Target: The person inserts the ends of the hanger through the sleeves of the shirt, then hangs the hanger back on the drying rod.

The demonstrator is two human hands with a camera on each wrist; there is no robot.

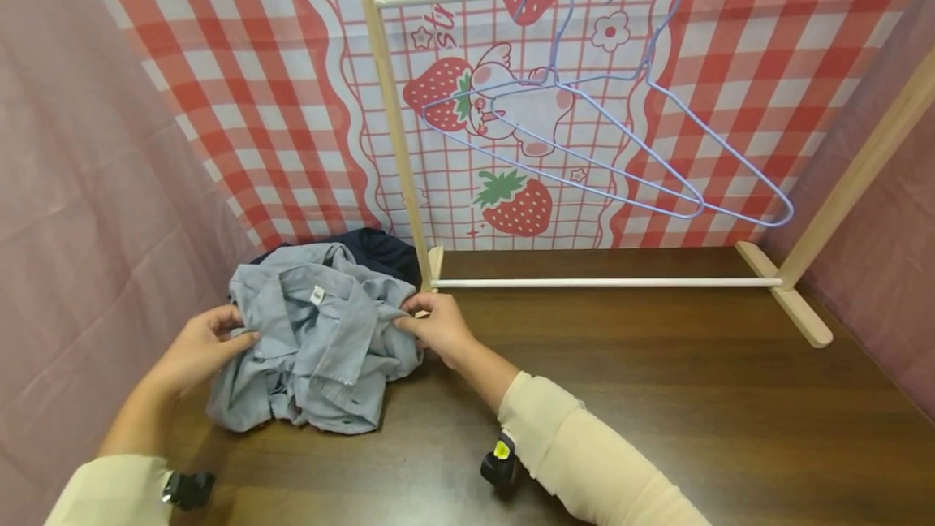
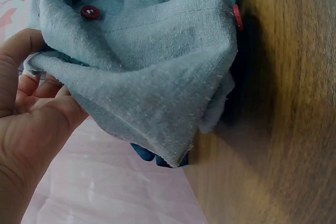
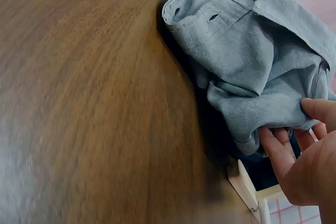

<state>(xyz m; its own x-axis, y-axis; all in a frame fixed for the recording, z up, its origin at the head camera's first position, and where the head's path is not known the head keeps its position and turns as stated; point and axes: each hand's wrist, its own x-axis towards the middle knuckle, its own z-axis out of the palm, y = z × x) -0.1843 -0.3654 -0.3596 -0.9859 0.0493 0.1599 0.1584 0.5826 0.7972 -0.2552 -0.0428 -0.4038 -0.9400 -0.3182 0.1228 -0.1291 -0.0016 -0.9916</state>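
A grey-blue collared shirt [image 1: 321, 347] lies bunched on the brown table, its collar and white label facing up. My left hand [image 1: 200, 343] pinches the shirt's left side between thumb and fingers; red buttons show on the cloth in the left wrist view. On the opposite side, my right hand [image 1: 438, 323] grips a fold of the shirt [image 3: 247, 61], with buttonholes visible along the placket in the right wrist view. Some of the fingertips are hidden by cloth. Behind the shirt, a dark navy garment [image 1: 383, 252] is partly covered.
A wooden rack [image 1: 400, 128] stands behind and to the right, with a low white crossbar [image 1: 606, 283]. Two lilac hangers [image 1: 621, 128] hang from its top rail. A pink curtain [image 1: 73, 226] borders the left side, and a strawberry-print checked cloth [image 1: 248, 104] hangs behind.
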